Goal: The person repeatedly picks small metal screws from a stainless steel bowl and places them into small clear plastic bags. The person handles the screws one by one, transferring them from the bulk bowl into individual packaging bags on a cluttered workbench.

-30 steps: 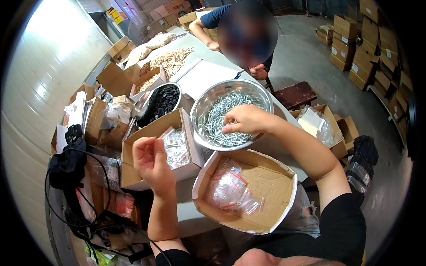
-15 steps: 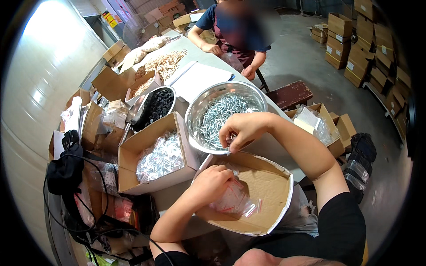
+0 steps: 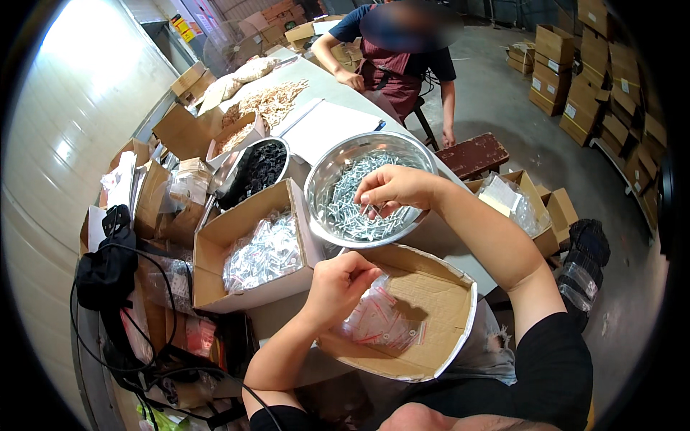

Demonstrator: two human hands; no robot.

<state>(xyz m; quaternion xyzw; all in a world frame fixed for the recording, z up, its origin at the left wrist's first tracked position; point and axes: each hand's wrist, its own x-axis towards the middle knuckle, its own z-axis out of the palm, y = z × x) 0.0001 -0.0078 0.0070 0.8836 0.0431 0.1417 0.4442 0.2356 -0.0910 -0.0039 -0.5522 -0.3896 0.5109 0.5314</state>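
My right hand (image 3: 397,188) is over a shiny steel bowl (image 3: 313,215) with a heap of silvery screws (image 3: 352,188). Its thumb and fingers are pinched together, with a few screws at the fingertips. Closer to me, my left hand (image 3: 342,281) is closed on the edge of a clear plastic bag (image 3: 375,293), partly hidden by the fingers. Under that hand is a shallow cardboard tray (image 3: 445,316). Several small clear zip bags with red strips (image 3: 388,327) lie in its left part.
Left of the bowl, a cardboard box (image 3: 208,269) holds filled small bags. Behind it stands a container of black pieces (image 3: 262,169). Wooden pegs (image 3: 277,100) are heaped farther back. A co-worker in an apron (image 3: 392,75) sits across the table, near a brown bench (image 3: 474,154).
My right hand has moved from the bowl's near rim up over the screws. My left hand has risen slightly with a bag. The co-worker's one arm now hangs down toward the bench.
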